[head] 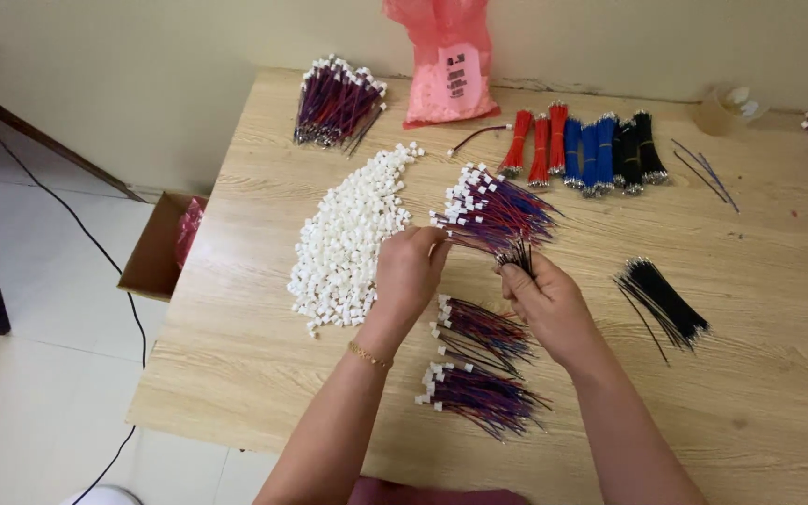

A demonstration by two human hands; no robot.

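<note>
White plastic connector housings (pixel 353 234) lie in a long heap on the pale wooden bench (pixel 769 374), left of centre, and most of that heap looks untouched. Both hands work just right of it. The right hand (pixel 549 304) is closed around the loose ends of a fanned bundle of red and blue wires (pixel 493 213), whose white-capped tips spread toward the far left. The left hand (pixel 411 271) is curled with its fingertips pinched at the capped tips of that bundle; whether it holds a single housing there is hard to tell, since the fingers hide it.

As for progress, two finished bundles with white housings fitted rest near the person: one (pixel 479 329) just below the hands, another (pixel 479 393) nearer the bench edge. A further bundle of red and blue wires (pixel 337 101) sits at the far left corner, its ends apparently bare metal. Still unassembled, by the look of it, are the tied red, blue and black wire bunches (pixel 586 145) in a row at the far side and a loose sheaf of black wires (pixel 661 299) to the right. A pink plastic bag (pixel 446 65) leans against the wall. So a small share appears done, with plenty of housings and wire left.
</note>
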